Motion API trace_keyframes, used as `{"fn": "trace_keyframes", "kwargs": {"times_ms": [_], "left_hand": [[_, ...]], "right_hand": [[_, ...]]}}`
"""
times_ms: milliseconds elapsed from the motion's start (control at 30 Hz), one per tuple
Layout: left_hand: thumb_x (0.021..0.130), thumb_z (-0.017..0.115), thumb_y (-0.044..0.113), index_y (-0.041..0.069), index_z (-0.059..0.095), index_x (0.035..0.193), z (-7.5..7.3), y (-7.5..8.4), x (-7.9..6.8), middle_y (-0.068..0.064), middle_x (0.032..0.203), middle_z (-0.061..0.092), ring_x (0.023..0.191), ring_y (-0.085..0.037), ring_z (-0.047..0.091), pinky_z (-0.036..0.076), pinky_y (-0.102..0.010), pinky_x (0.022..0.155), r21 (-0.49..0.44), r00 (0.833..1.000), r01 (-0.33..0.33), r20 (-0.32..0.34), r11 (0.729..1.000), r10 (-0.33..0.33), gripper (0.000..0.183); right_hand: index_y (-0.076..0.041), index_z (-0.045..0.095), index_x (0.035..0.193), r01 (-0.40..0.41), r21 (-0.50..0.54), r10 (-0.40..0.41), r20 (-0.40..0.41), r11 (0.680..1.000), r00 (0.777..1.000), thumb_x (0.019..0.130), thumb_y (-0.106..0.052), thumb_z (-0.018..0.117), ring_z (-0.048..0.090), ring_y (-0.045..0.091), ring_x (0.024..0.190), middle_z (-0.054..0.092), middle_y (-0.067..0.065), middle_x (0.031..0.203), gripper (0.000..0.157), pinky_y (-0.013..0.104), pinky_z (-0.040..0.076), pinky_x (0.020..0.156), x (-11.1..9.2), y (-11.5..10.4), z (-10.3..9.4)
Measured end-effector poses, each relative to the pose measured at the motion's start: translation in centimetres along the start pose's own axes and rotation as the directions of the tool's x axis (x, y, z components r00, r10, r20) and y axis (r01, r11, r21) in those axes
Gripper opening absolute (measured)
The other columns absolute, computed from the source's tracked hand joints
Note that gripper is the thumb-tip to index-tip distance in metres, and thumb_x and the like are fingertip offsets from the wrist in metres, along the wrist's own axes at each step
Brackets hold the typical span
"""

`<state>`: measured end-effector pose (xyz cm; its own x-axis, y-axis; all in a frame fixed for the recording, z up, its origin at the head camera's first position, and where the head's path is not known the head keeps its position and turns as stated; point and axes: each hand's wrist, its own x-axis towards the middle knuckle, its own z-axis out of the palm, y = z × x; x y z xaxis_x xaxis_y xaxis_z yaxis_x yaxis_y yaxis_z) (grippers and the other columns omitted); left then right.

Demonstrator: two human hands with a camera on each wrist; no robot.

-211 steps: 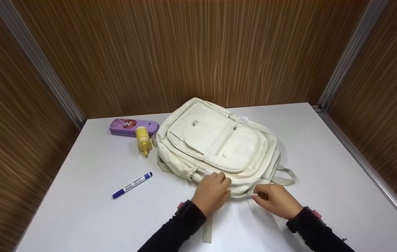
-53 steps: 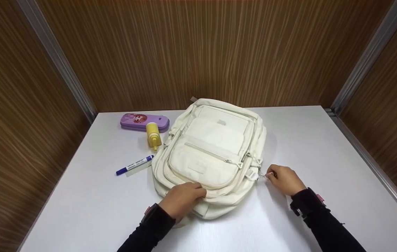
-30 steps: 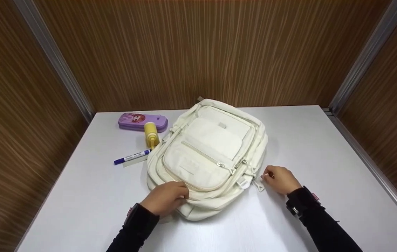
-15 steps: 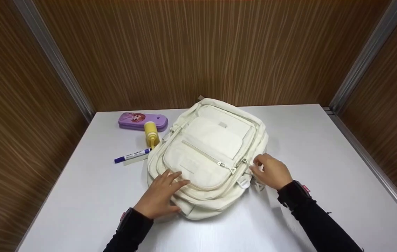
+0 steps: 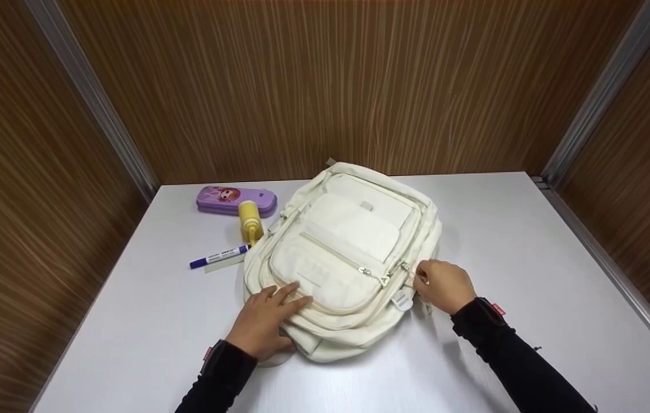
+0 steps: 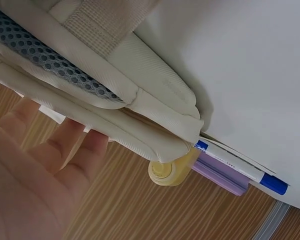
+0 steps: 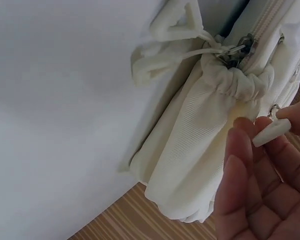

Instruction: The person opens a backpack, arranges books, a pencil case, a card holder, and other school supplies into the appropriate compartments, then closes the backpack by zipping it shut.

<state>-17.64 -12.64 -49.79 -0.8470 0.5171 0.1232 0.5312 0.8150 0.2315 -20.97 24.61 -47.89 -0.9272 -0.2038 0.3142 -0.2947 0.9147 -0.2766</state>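
Observation:
A cream backpack [image 5: 350, 229] lies on its back with its front pockets facing up. My left hand [image 5: 261, 324] rests on its near left edge with the fingers spread; the left wrist view shows those fingers against the bag's side. At the right side, my right hand [image 5: 445, 285] pinches a white zipper pull [image 7: 272, 132] between thumb and fingers, clearest in the right wrist view. Beside the gathered side pocket [image 7: 190, 135], two other zipper pulls [image 7: 177, 22] hang from the main zip. Another zipper pull [image 5: 384, 280] lies on the front pocket.
A purple pencil case [image 5: 244, 199] and a yellow bottle [image 5: 249, 214] with a nozzle stand left of the backpack. A blue-and-white marker [image 5: 221, 256] lies nearer, along a pale strip [image 5: 226, 264]. Wood-patterned panels [image 5: 325, 86] enclose the white table [image 5: 129, 321].
The backpack has turned from slanting to more upright over seven seconds. My left hand has let go of its edge and spread. My right hand has left the lower zipper pulls for a higher one.

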Motion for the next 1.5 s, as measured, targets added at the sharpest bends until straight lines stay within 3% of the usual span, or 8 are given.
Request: {"fn": "trace_keyframes", "kwargs": {"times_ms": [133,367,633,867,967,1233,1500], "left_hand": [[0.062,0.085,0.044,0.039,0.050,0.141,0.3,0.4,0.1,0.002,0.153,0.043,0.126,-0.033,0.047,0.039,-0.051,0.105,0.031,1.000,0.001,-0.011,1.000,-0.001,0.087],[0.061,0.083,0.054,0.036,0.050,0.141,0.4,0.9,0.4,0.001,0.148,0.049,0.118,-0.030,0.050,0.040,-0.051,0.101,0.112,0.999,-0.003,-0.045,0.994,0.008,0.088],[0.062,0.077,0.064,0.036,0.051,0.140,1.4,2.2,1.2,0.001,0.141,0.054,0.110,-0.028,0.052,0.041,-0.046,0.089,0.191,0.995,-0.013,-0.093,0.982,0.031,0.088],[0.061,0.073,0.071,0.036,0.050,0.142,1.8,4.0,2.1,-0.001,0.140,0.054,0.117,-0.032,0.051,0.039,-0.052,0.098,0.210,0.997,0.026,-0.080,0.977,-0.009,0.091],[0.063,0.072,0.072,0.035,0.049,0.143,2.1,4.8,2.4,-0.001,0.140,0.054,0.118,-0.031,0.051,0.041,-0.049,0.099,0.222,0.997,0.029,-0.073,0.975,-0.013,0.091],[0.062,0.069,0.076,0.032,0.053,0.139,2.9,6.8,3.3,0.000,0.132,0.057,0.110,-0.027,0.054,0.048,-0.043,0.088,0.274,0.994,0.033,-0.111,0.961,-0.002,0.090],[0.058,0.064,0.083,0.032,0.057,0.133,3.7,8.5,4.1,0.002,0.121,0.060,0.098,-0.024,0.058,0.049,-0.038,0.078,0.370,0.981,0.076,-0.195,0.926,-0.003,0.091]], "right_hand": [[-0.014,0.049,0.062,0.040,-0.011,-0.039,0.014,0.999,0.999,0.084,-0.008,0.064,0.038,0.013,0.054,0.040,-0.006,0.058,0.028,0.029,0.033,0.052,0.0,-0.5,0.1],[-0.016,0.043,0.061,0.095,0.006,-0.095,0.021,0.995,0.995,0.085,-0.007,0.063,0.036,0.011,0.054,0.037,-0.007,0.059,0.032,0.028,0.034,0.053,-0.2,-1.3,0.2],[-0.017,0.041,0.060,0.223,0.059,-0.227,0.056,0.973,0.972,0.081,-0.006,0.064,0.032,0.004,0.056,0.032,-0.012,0.060,0.032,0.020,0.028,0.052,-1.4,-3.0,0.1],[-0.017,0.038,0.060,0.226,0.053,-0.228,0.053,0.973,0.972,0.079,-0.005,0.063,0.030,0.004,0.055,0.029,-0.013,0.060,0.034,0.019,0.027,0.052,-2.2,-3.3,-0.1],[-0.017,0.039,0.060,0.236,0.047,-0.238,0.051,0.971,0.970,0.078,-0.006,0.064,0.030,0.003,0.054,0.028,-0.013,0.059,0.033,0.019,0.026,0.051,-2.5,-3.2,0.0],[-0.017,0.039,0.060,0.249,0.019,-0.249,0.030,0.968,0.968,0.076,-0.006,0.064,0.029,0.003,0.054,0.029,-0.013,0.059,0.032,0.020,0.027,0.050,-3.5,-3.3,0.1],[-0.017,0.039,0.061,0.296,0.061,-0.298,0.026,0.953,0.954,0.073,-0.004,0.062,0.027,0.001,0.057,0.027,-0.015,0.062,0.029,0.017,0.023,0.051,-4.1,-4.1,-0.3]]}}
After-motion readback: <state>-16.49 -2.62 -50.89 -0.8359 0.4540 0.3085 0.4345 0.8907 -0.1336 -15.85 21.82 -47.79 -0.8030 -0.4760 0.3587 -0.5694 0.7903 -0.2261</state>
